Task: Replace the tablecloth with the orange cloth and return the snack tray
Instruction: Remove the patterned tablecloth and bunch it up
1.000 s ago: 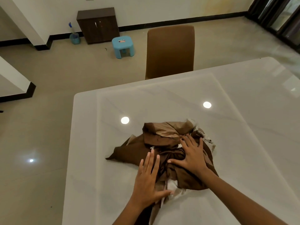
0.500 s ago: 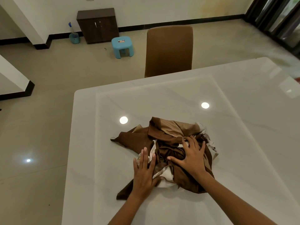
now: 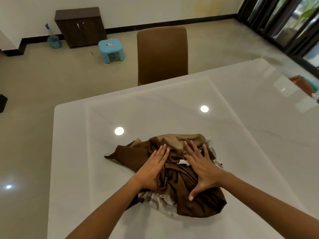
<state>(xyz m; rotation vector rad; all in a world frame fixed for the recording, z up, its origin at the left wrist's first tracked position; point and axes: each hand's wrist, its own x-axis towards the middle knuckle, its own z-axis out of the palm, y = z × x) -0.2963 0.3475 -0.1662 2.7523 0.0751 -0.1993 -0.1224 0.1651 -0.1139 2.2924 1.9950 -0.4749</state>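
A crumpled brown tablecloth (image 3: 203, 204) with tan and white parts lies bunched on the bare white table (image 3: 241, 135), near its front. My left hand (image 3: 151, 169) lies flat on the left side of the bundle, fingers together and pointing away. My right hand (image 3: 202, 168) presses on the top with its fingers spread. Neither hand grips the fabric. At the far right edge of the frame something orange-brown (image 3: 303, 85) lies on the table, partly cut off.
A brown chair (image 3: 162, 54) stands pushed in at the table's far side. Beyond it on the floor are a small blue stool (image 3: 111, 50), a dark low cabinet (image 3: 80, 26) and a blue bucket with a brush (image 3: 54, 41). Dark-framed glass doors (image 3: 284, 23) fill the right.
The loose left flap of the cloth has been pushed in, so the bundle is more compact. My left hand moved up onto the bundle. The view shifted right, showing the orange-brown thing.
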